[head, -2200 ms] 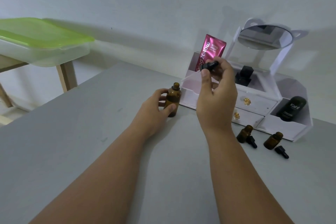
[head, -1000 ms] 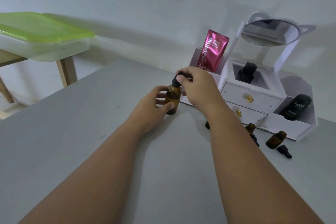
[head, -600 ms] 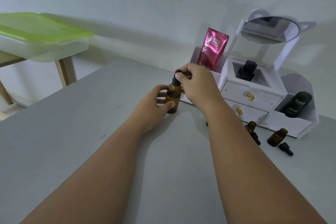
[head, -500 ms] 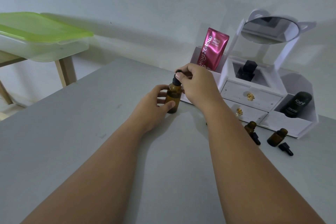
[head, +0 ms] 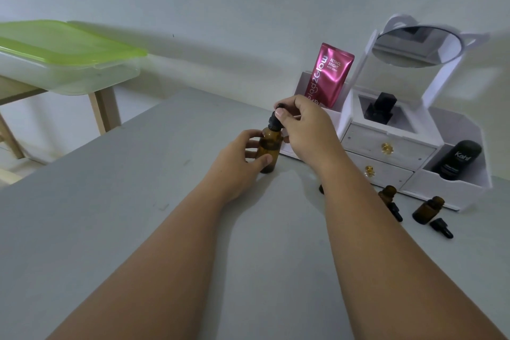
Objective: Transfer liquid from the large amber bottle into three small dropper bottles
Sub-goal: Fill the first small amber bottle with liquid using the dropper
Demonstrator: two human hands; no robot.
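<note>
pink sachet (head: 329,78): "glad2glow" in large letters running up the side, its lower end hidden behind the organiser wall; beside it "retinol bright", with a smaller line below that looks like "body serum"
sachet bottom edge: a few small characters, too small to read
black bottle (head: 458,159): "kahf" in light letters; smaller print under it cannot be read
amber bottles: no label legible
</note>
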